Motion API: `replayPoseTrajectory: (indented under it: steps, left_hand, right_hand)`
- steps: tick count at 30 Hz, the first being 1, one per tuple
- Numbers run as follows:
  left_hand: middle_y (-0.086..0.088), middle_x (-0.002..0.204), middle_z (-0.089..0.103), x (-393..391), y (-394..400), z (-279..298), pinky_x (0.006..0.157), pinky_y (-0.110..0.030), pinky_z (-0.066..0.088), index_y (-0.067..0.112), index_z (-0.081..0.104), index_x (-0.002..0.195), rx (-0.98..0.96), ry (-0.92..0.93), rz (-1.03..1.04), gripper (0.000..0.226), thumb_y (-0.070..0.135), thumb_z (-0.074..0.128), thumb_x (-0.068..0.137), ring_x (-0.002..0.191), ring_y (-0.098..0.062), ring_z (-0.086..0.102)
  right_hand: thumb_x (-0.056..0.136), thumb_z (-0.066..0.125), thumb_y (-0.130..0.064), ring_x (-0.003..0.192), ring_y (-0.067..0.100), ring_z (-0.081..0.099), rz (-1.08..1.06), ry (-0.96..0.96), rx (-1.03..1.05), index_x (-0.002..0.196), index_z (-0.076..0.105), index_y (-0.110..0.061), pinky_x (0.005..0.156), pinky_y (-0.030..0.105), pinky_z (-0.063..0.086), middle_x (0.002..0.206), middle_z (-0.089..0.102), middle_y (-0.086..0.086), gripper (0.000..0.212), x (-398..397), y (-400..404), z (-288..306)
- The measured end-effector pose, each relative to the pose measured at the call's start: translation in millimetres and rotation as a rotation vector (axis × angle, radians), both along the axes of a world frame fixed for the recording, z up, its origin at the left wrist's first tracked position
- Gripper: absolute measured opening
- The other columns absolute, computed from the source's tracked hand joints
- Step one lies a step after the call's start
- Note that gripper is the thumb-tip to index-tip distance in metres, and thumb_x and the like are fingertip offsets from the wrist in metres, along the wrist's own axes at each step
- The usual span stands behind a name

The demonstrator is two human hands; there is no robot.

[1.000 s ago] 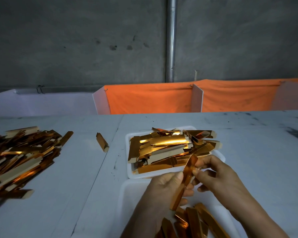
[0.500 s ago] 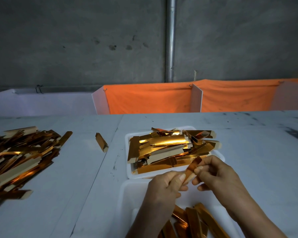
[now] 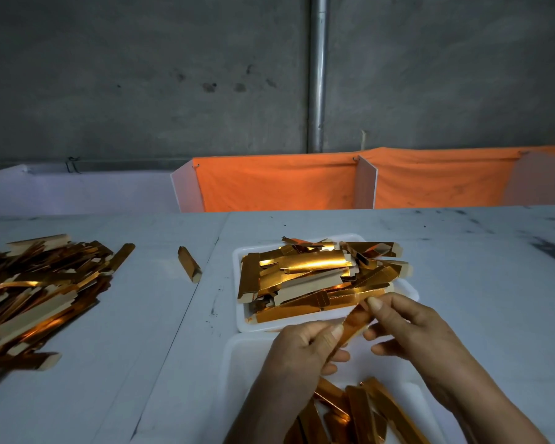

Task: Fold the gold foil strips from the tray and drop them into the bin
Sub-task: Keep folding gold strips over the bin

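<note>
While both hands are working just above the near bin (image 3: 237, 363), the left hand (image 3: 298, 350) is pinching the lower end of a single gold strip (image 3: 354, 323) between thumb and curled fingers, and the right hand (image 3: 407, 328) is pinching its upper end, thumb on top and fingers curled beneath. The strip is running diagonally between the two hands, close to the front rim of the tray (image 3: 242, 325), and appears to be part-way through being folded along its length; the exact state of the crease cannot be told. Judging by its look, the strip is light, thin card with a slick foil face: it is likely to bend readily along scored lines, to slip under a loose pinch, and to kink if squeezed mid-span, so holding it at the two ends and pressing along the edges is looking like the sound approach. Below the wrists, folded strips (image 3: 359, 411) are lying in the bin. The tray, just beyond the bin on the bench (image 3: 478, 299), is holding a loose heap of flat strips (image 3: 314, 270). Further left, a lone folded piece (image 3: 189, 268) is lying on the bench, and a large pile of strips (image 3: 36, 293) is spreading toward the left edge.
</note>
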State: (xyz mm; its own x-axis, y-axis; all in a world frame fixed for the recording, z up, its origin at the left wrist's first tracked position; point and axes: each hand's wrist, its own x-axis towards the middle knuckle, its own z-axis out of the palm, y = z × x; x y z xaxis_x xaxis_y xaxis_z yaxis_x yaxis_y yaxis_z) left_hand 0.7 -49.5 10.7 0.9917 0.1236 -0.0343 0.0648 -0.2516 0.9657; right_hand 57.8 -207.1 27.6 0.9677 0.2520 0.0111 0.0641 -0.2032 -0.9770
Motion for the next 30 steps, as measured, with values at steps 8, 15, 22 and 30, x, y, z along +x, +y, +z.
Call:
replayPoseTrajectory:
  steps: [8,15,22,30]
  left_hand:
    - [0.011,0.096,0.072,1,3,-2,0.081,-0.019,0.053,0.031,0.067,0.100,-0.085,0.056,-0.056,0.018,0.031,0.049,0.097,0.093,-0.001,0.066]
    - [0.010,0.094,0.073,1,6,-2,0.081,-0.022,0.054,0.030,0.068,0.097,-0.125,0.109,-0.080,0.016,0.027,0.052,0.096,0.091,0.000,0.067]
    - [0.009,0.091,0.074,-1,12,1,0.086,-0.025,0.053,0.027,0.071,0.100,-0.137,0.182,-0.095,0.016,0.026,0.055,0.094,0.090,-0.001,0.067]
    - [0.006,0.090,0.074,-1,17,-1,0.073,-0.020,0.051,0.027,0.075,0.089,-0.189,0.238,-0.165,0.016,0.028,0.059,0.091,0.087,-0.004,0.069]
  right_hand:
    - [0.083,0.065,-0.027,0.068,0.016,0.068,-0.014,-0.062,0.047,0.080,0.069,-0.011,0.059,0.021,0.053,0.074,0.070,0.006,0.016,1,-5,4]
    - [0.072,0.061,-0.048,0.068,0.011,0.065,0.126,0.004,-0.023,0.080,0.072,-0.012,0.060,0.020,0.052,0.080,0.069,0.009,0.039,2,-7,3]
    - [0.074,0.058,-0.052,0.068,0.014,0.069,0.241,0.192,-0.001,0.086,0.076,-0.015,0.056,0.021,0.052,0.088,0.074,0.006,0.043,3,-9,5]
    - [0.077,0.057,-0.049,0.068,0.018,0.067,0.292,0.253,0.043,0.092,0.076,-0.008,0.060,0.022,0.053,0.080,0.072,0.016,0.048,1,-7,6]
